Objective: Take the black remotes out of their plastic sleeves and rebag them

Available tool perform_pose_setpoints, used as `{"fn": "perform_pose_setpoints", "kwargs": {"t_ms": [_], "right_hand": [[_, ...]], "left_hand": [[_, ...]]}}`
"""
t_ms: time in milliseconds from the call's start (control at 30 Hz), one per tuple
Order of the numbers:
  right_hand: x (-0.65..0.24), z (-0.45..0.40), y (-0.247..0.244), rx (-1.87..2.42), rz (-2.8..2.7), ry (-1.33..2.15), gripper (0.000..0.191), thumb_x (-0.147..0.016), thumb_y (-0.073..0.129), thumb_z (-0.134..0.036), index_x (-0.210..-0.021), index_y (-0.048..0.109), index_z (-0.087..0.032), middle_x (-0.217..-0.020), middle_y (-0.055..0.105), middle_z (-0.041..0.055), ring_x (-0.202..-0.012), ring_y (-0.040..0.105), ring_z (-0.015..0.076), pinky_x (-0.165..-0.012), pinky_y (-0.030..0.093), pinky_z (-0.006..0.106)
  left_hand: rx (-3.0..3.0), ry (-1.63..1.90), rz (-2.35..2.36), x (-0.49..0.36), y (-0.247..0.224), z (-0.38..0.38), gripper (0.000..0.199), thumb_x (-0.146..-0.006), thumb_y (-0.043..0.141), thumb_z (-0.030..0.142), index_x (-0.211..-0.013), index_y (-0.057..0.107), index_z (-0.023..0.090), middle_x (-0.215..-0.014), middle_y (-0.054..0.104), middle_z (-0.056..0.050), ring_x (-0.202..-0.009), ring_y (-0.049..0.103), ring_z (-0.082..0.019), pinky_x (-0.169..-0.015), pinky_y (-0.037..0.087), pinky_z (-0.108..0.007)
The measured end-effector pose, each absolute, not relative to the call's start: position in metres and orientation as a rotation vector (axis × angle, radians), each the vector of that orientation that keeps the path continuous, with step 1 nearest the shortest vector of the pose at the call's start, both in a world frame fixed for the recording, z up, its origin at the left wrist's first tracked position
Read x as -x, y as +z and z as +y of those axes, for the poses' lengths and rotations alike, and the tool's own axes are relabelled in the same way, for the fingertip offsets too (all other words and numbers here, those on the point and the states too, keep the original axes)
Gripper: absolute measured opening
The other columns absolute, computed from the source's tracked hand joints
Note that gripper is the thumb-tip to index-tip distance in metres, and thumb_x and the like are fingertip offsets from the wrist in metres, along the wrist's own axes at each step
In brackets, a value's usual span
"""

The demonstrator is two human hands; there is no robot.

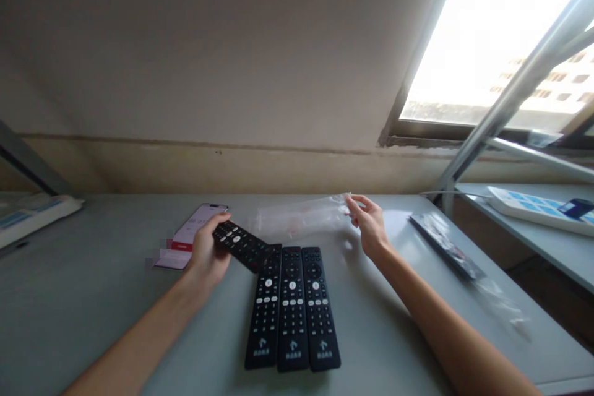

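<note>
My left hand (210, 252) grips a black remote control (242, 245) by one end, tilted above the table. Its other end overlaps the top of the leftmost of three black remote controls (292, 309), which lie side by side with white buttons toward me. Between the thumb and fingers of my right hand (367, 221) is the corner of a clear plastic bag (297, 216), stretched out to the left behind the row. The bag looks flat, with no remote visible inside. A phone (195, 229) with a lit screen lies just behind my left hand.
On the right of the grey table (366, 334) lies another remote in a clear plastic sleeve (445, 247). White trays with blue patches stand at the far left (37, 216) and on the right-hand surface (533, 207). A metal post (492, 111) rises beside the window.
</note>
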State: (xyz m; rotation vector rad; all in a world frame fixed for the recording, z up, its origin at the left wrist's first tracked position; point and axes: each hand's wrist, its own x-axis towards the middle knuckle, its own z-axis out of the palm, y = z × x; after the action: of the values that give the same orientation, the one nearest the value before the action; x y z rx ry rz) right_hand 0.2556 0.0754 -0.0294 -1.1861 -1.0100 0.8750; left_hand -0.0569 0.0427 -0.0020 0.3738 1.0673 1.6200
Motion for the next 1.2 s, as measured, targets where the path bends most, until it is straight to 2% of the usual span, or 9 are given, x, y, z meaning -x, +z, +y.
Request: {"fn": "perform_pose_setpoints", "kwargs": {"t_ms": [133, 233, 400, 567, 700, 800, 900, 1033, 1200], "right_hand": [[-0.254, 0.076, -0.033, 1.148, -1.082, 0.888, 0.049, -0.072, 0.08, -0.062, -0.09, 0.071, -0.017, -0.064, 0.063, -0.0001, -0.058, 0.049, 0.0143, -0.056, 0.036, 0.027], [-0.253, 0.079, -0.038, 1.183, -1.188, 0.825, 0.042, -0.079, 0.074, -0.06, -0.086, 0.07, -0.018, -0.066, 0.061, 0.0001, -0.063, 0.05, 0.0162, -0.062, 0.038, 0.029], [-0.249, 0.092, -0.049, 1.301, -1.394, 0.38, 0.032, -0.086, 0.065, -0.05, -0.072, 0.063, -0.021, -0.078, 0.057, 0.0033, -0.076, 0.052, 0.0204, -0.076, 0.044, 0.034], [-0.249, 0.101, -0.058, 1.301, -1.428, 0.469, 0.03, -0.086, 0.059, -0.051, -0.084, 0.063, -0.021, -0.091, 0.063, 0.0069, -0.077, 0.058, 0.0206, -0.078, 0.048, 0.035], [-0.251, 0.099, -0.063, 1.34, -1.514, 0.449, 0.023, -0.084, 0.059, -0.042, -0.09, 0.064, -0.02, -0.084, 0.066, 0.0043, -0.075, 0.058, 0.02, -0.075, 0.046, 0.033], [-0.251, 0.097, -0.066, 1.403, -1.575, 0.42, 0.019, -0.081, 0.059, -0.035, -0.092, 0.066, -0.02, -0.08, 0.067, 0.0026, -0.073, 0.058, 0.0198, -0.072, 0.044, 0.032], [-0.252, 0.096, -0.067, 1.413, -1.597, 0.436, 0.023, -0.078, 0.058, -0.03, -0.097, 0.068, -0.021, -0.076, 0.067, 0.0002, -0.07, 0.057, 0.0191, -0.07, 0.043, 0.03], [-0.254, 0.096, -0.064, 1.404, -1.553, 0.435, 0.028, -0.075, 0.055, -0.027, -0.098, 0.067, -0.02, -0.07, 0.062, -0.0015, -0.067, 0.055, 0.019, -0.069, 0.042, 0.03], [-0.255, 0.094, -0.06, 1.405, -1.462, 0.348, 0.027, -0.077, 0.052, -0.028, -0.097, 0.067, -0.019, -0.07, 0.061, 0.0001, -0.073, 0.056, 0.0212, -0.073, 0.042, 0.033]], "left_hand": [[-0.467, 1.592, 1.076, 0.062, 0.003, 0.038, 0.002, -0.075, 0.058, 0.017, -0.075, 0.057, 0.019, -0.054, 0.05, 0.005, -0.044, 0.048, -0.012, -0.053, 0.056, -0.026], [-0.471, 1.513, 1.036, 0.064, 0.007, 0.038, 0.006, -0.076, 0.051, 0.018, -0.073, 0.055, 0.019, -0.051, 0.047, 0.003, -0.044, 0.047, -0.014, -0.059, 0.061, -0.032], [-0.502, 1.43, 0.999, 0.065, 0.005, 0.041, 0.007, -0.074, 0.048, 0.018, -0.069, 0.053, 0.02, -0.05, 0.047, 0.0, -0.046, 0.048, -0.015, -0.062, 0.064, -0.036], [-0.472, 1.454, 0.96, 0.063, 0.004, 0.039, 0.002, -0.071, 0.053, 0.018, -0.072, 0.054, 0.02, -0.055, 0.051, 0.0, -0.057, 0.056, -0.017, -0.077, 0.066, -0.045], [-0.464, 1.477, 0.993, 0.059, 0.006, 0.035, 0.005, -0.073, 0.051, 0.018, -0.071, 0.056, 0.018, -0.055, 0.05, 0.0, -0.059, 0.056, -0.017, -0.077, 0.065, -0.042], [-0.497, 1.496, 1.007, 0.057, 0.008, 0.034, 0.009, -0.074, 0.05, 0.02, -0.068, 0.057, 0.018, -0.054, 0.048, 0.0, -0.058, 0.055, -0.016, -0.07, 0.063, -0.034], [-0.496, 1.533, 1.041, 0.055, 0.009, 0.033, 0.011, -0.074, 0.05, 0.019, -0.067, 0.058, 0.017, -0.054, 0.048, 0.0, -0.057, 0.054, -0.015, -0.065, 0.06, -0.028], [-0.484, 1.551, 1.083, 0.053, 0.008, 0.034, 0.012, -0.075, 0.051, 0.02, -0.065, 0.058, 0.017, -0.056, 0.049, 0.0, -0.062, 0.057, -0.016, -0.072, 0.063, -0.032], [-0.477, 1.608, 1.071, 0.055, 0.005, 0.034, 0.012, -0.076, 0.051, 0.016, -0.066, 0.059, 0.016, -0.062, 0.052, 0.0, -0.069, 0.062, -0.017, -0.079, 0.065, -0.04]]}}
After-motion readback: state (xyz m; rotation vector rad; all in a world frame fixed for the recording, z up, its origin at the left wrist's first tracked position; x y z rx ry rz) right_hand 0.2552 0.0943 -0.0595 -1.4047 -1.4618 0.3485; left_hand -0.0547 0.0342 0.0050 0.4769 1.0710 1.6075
